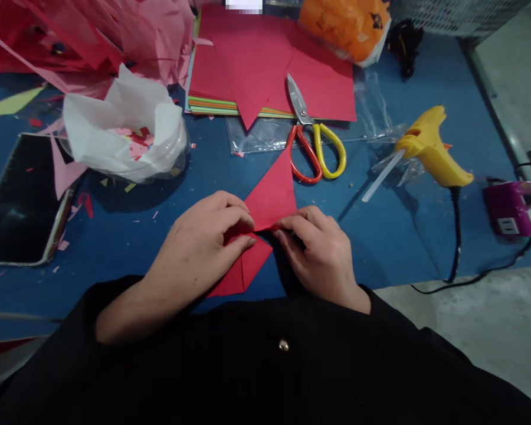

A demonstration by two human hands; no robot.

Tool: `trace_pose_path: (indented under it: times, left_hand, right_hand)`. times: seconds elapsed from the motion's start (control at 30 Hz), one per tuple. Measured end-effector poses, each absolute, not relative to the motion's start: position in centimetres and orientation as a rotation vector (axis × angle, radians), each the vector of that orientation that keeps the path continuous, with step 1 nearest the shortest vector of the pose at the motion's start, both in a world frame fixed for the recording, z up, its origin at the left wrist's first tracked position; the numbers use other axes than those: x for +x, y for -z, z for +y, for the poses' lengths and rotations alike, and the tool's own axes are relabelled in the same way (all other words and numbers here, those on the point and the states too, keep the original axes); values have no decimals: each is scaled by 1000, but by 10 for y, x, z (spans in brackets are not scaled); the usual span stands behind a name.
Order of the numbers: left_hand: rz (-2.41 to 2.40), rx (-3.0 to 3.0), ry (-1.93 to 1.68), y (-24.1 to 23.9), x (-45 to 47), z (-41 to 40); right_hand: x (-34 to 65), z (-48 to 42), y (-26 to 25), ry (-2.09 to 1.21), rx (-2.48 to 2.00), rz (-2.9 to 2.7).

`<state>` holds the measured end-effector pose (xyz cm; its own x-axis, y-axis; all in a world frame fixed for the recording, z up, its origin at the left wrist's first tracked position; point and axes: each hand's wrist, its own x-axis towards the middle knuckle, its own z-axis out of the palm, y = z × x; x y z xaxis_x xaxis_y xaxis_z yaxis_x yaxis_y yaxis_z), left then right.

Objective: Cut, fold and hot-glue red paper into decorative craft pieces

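Observation:
A folded piece of red paper [272, 192] lies on the blue table [380, 236] right in front of me, its point aimed away from me. My left hand [199, 248] presses down on the paper's left side with fingers closed together at the fold. My right hand [318, 251] pinches the same fold from the right, fingertips meeting those of the left hand. The lower flap of the paper [243, 271] shows between my wrists. Black sleeves cover both forearms.
Scissors [312, 139] with red and yellow handles lie just beyond the paper, by a stack of coloured sheets [269, 65]. A yellow glue gun [429, 150] rests at right, a phone [20, 200] at left, a white bag of scraps [124, 130] behind it.

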<state>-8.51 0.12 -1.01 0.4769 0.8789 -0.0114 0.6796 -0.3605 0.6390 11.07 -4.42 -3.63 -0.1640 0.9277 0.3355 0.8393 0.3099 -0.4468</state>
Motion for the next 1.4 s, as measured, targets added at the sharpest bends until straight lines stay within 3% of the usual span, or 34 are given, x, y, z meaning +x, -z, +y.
trace_pose_path:
  times: [0.6, 0.87, 1.4]
  left_hand:
    - [1388, 2219, -448, 12, -78, 2]
    - [1382, 2231, -475, 14, -77, 3]
    - [1355, 2250, -503, 16, -79, 4]
  right_hand:
    - [106, -39, 39, -89, -1631, -2016]
    - [125, -49, 30, -351, -1623, -1846]
    - [119, -40, 33, -319, -1615, -1982]
